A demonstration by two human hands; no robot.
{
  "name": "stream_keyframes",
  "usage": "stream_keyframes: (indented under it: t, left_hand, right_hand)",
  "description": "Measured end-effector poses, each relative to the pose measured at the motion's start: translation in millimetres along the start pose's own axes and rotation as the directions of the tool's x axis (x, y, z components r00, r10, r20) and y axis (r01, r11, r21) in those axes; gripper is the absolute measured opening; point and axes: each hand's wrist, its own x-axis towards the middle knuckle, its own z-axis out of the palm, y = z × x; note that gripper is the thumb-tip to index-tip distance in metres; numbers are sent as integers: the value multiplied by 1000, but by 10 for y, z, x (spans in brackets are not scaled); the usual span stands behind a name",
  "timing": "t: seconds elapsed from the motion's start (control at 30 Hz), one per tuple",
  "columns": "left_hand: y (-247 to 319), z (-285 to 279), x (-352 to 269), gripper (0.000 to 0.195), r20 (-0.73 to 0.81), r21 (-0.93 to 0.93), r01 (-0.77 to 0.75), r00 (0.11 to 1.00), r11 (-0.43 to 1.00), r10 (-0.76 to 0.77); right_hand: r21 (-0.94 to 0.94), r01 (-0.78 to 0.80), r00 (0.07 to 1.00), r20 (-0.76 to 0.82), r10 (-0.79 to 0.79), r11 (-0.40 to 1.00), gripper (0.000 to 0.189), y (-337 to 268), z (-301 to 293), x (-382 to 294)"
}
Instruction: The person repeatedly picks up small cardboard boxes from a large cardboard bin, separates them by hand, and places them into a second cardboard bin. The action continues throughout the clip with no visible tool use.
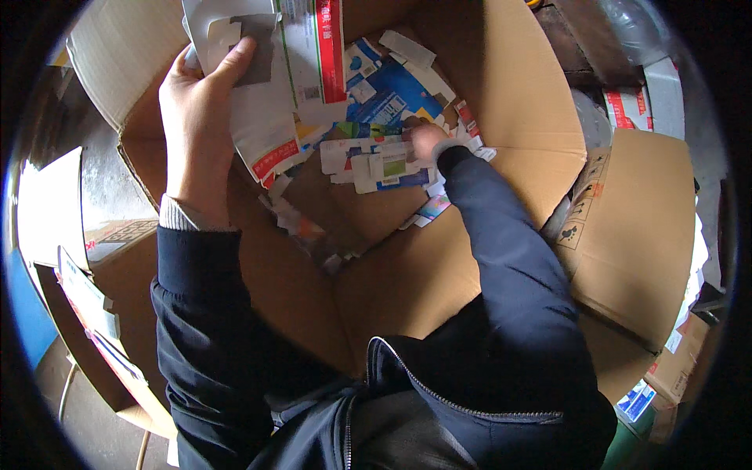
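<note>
At the upper left my left hand (202, 94) grips a stack of flattened cardboard packaging (308, 64), white with red and green bands, its thumb pressed on a grey piece. My right hand (426, 141) reaches down inside a large corrugated cardboard box (405, 258), at the right end of some flattened small cartons (393, 167). Its fingers are blurred and partly hidden, so whether they grip a carton cannot be told. Behind them a flattened blue carton (388, 88) lies among white and coloured carton pieces.
The big box's raised flaps (523, 76) surround both arms. On the right stands another open cardboard box (631, 235) with printed handling marks. Another box holding flat cardboard (88, 288) is at the left. Clear plastic (637, 29) lies at the upper right.
</note>
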Motion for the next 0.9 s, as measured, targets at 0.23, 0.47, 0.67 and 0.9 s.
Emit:
stream_keyframes:
  t: [0.23, 0.47, 0.67, 0.9]
  left_hand:
    - [12, -7, 23, 42, -18, 23, -46, 999, 999, 47]
    - [-65, -51, 97, 29, 28, -33, 3, 1000, 999, -2]
    - [-110, 18, 87, 29, 328, -288, 214, 938, 933, -114]
    - [101, 178, -53, 45, 351, -112, 190, 926, 975, -140]
  right_hand:
    - [34, -156, 983, 100, 152, 987, 69, -343, 109, -134]
    - [293, 120, 989, 50, -141, 948, 46, -205, -432, -79]
    - [790, 395, 772, -562, 297, 469, 34, -499, -1459, -158]
    - [851, 359, 921, -389, 2, 384, 44, -1301, -1127, 64]
